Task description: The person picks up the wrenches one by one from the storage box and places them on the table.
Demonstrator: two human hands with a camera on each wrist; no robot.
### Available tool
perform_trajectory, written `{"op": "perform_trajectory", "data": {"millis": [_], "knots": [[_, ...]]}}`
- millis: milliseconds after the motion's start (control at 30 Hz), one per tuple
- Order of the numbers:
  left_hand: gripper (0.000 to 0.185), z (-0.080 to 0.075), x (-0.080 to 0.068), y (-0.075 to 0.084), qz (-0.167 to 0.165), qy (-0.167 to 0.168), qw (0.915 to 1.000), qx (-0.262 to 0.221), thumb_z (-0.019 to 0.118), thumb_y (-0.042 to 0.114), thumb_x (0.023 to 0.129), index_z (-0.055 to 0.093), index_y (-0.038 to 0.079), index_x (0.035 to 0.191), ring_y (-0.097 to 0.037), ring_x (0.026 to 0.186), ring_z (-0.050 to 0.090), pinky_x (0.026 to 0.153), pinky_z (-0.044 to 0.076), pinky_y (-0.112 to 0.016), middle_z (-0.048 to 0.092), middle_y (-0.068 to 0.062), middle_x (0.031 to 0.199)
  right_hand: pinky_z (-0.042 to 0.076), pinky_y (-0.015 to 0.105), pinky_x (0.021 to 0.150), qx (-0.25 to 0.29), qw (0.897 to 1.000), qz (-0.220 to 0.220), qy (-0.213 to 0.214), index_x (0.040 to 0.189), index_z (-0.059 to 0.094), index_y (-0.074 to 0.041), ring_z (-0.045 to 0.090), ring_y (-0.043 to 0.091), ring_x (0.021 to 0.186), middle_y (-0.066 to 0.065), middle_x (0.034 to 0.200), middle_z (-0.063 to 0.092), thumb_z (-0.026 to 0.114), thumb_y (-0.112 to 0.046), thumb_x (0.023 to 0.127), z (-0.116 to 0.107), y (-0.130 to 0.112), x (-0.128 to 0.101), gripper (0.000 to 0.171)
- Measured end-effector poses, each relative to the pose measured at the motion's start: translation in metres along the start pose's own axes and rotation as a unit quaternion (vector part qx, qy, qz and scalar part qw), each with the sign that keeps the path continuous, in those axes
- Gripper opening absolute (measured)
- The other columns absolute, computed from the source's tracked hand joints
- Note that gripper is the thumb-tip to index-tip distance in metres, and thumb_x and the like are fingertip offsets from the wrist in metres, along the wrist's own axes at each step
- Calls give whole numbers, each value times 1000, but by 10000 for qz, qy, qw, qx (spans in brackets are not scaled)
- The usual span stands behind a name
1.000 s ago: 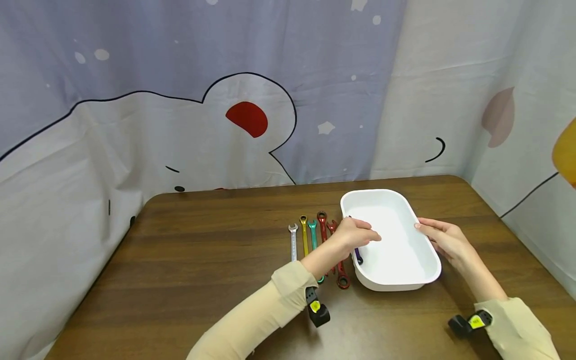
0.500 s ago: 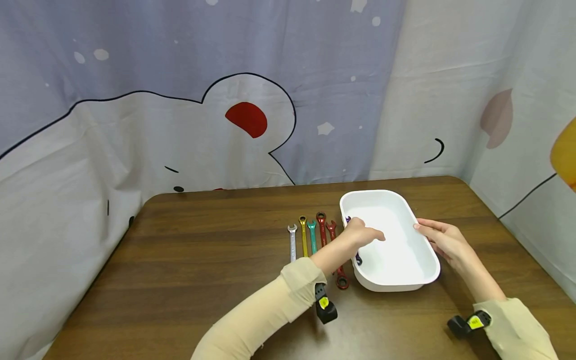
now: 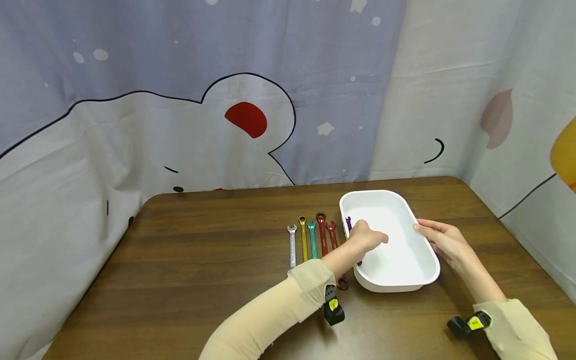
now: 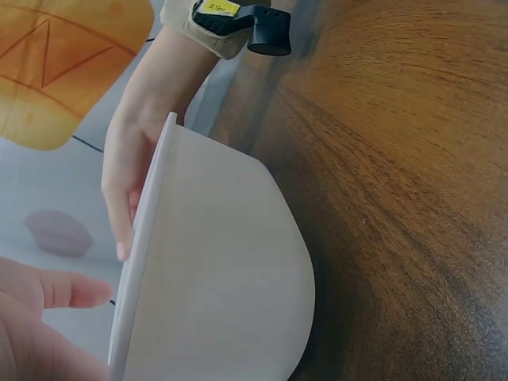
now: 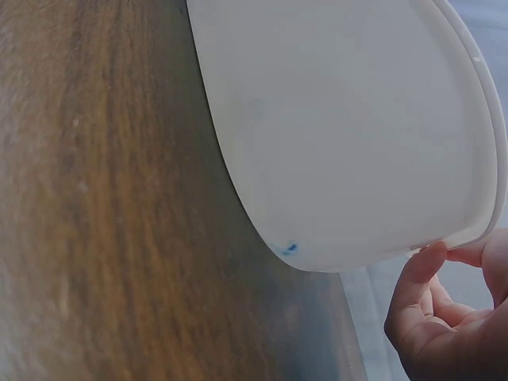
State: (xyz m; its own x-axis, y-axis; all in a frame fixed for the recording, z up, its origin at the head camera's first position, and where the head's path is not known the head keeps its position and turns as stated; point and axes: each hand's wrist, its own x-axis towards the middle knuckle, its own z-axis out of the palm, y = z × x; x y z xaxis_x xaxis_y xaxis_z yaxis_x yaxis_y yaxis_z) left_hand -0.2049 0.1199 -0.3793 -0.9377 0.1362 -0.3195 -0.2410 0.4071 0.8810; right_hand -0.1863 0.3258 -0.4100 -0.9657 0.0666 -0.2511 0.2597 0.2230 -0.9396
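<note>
A white bin (image 3: 405, 260) stands on the brown table (image 3: 202, 260). My left hand (image 3: 370, 238) reaches over its left rim, fingers pointing into the bin. It covers the middle of a purple wrench (image 3: 348, 223) that leans along the inner left wall; whether it pinches the wrench is hidden. My right hand (image 3: 438, 240) holds the bin's right rim, thumb on top and fingers down the outer wall. The left wrist view shows the bin's outer wall (image 4: 214, 278) with the right hand (image 4: 135, 167) behind it. In the right wrist view, fingertips (image 5: 429, 262) touch the rim of the bin (image 5: 341, 119).
Left of the bin, several wrenches lie side by side: silver (image 3: 292, 245), yellow (image 3: 304, 237), teal (image 3: 312, 239), red (image 3: 322, 230) and a second red (image 3: 333, 239). A printed curtain (image 3: 225, 125) hangs behind the table. The table's left half is bare wood.
My left hand and forearm have shifted a little to the right, further over the bin. The purple wrench, the bin and my right hand have stayed about where they were.
</note>
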Motion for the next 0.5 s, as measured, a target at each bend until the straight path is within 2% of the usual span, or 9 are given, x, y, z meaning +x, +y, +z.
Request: {"op": "perform_trajectory", "data": {"millis": [167,300,500], "knots": [[44,1,2,2,-134,63,9999,2,75,7,76,53,-6,112,-28,98,58,94,53,-44,59,-16,104,60,20,69,9,10000,-26,6,136,48,2,66,-2,78,-22,83,66,63,-33,93,0,0,0,57],[45,4,4,3,-215,264,9994,-58,75,7,75,54,-7,112,-29,98,56,94,52,-46,57,-18,107,60,20,68,45,10000,-39,-4,129,55,-6,66,-2,78,-22,83,66,63,-32,93,0,-1,-1,46],[53,5,7,4,-384,454,9982,-128,76,8,73,54,-9,118,-32,108,53,100,49,-49,48,-24,129,60,20,68,-31,10000,-39,12,136,48,2,65,-2,77,-22,82,66,63,-33,93,2,-2,-1,57]]}}
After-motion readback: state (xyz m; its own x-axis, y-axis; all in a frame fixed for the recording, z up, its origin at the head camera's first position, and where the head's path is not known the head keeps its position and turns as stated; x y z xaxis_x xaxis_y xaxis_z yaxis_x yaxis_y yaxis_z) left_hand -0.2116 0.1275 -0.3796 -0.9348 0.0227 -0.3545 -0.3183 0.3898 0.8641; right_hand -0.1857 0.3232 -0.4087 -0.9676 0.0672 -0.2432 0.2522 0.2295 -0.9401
